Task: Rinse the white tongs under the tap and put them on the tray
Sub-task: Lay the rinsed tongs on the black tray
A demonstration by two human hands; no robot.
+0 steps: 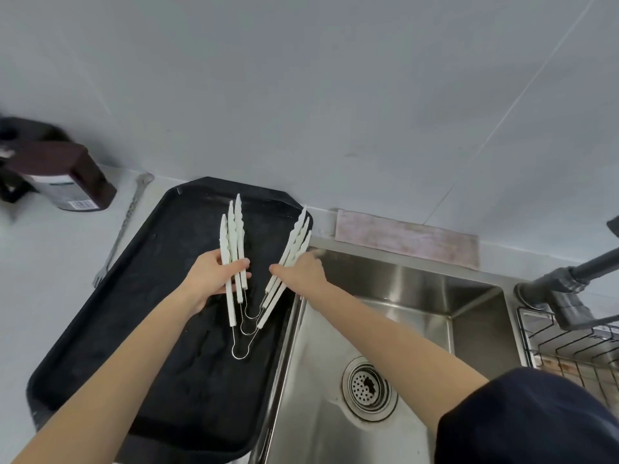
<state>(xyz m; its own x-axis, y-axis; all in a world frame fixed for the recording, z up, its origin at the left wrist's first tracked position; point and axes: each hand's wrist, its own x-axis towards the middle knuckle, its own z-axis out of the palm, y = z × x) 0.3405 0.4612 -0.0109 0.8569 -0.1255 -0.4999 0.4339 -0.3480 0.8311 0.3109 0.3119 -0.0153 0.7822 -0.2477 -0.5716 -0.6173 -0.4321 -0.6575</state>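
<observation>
Three white tongs (234,229) with wire-loop hinges are spread in a V above the black tray (110,316). My left hand (211,279) grips their left arms as a bundle. My right hand (301,274) holds the right arms (296,237), which reach over the tray's right rim. The wire loops hang low over the tray's middle. The dark tap (569,283) stands at the far right, beyond the sink, with no water visible.
A steel sink (402,296) with a round drain strainer (368,386) lies right of the tray. Metal tongs (127,222) rest on the counter left of the tray. A dark brown container (67,175) stands at far left. A wire rack (569,349) sits at right.
</observation>
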